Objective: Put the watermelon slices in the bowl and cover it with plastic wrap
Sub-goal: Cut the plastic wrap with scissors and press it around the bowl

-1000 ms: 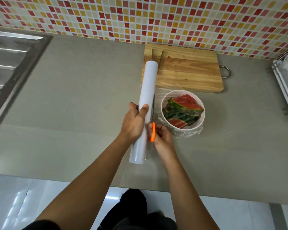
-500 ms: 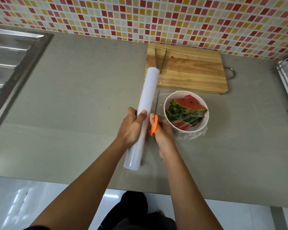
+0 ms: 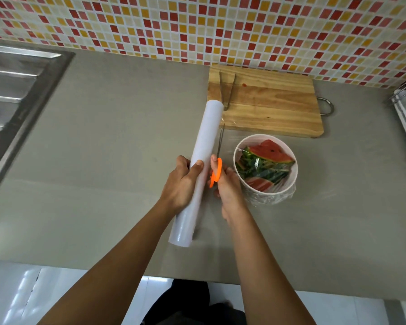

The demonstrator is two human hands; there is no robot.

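One grey counter (image 3: 99, 148), mosaic-tiled wall (image 3: 197, 26) behind.

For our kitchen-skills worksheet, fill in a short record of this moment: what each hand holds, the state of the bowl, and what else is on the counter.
left hand: grips the plastic wrap roll
right hand: holds orange-handled scissors, blades pointing away between roll and bowl
bowl: holds watermelon slices, with film draped over it
cutting board: behind the bowl, with tongs lying on it
sink: far left
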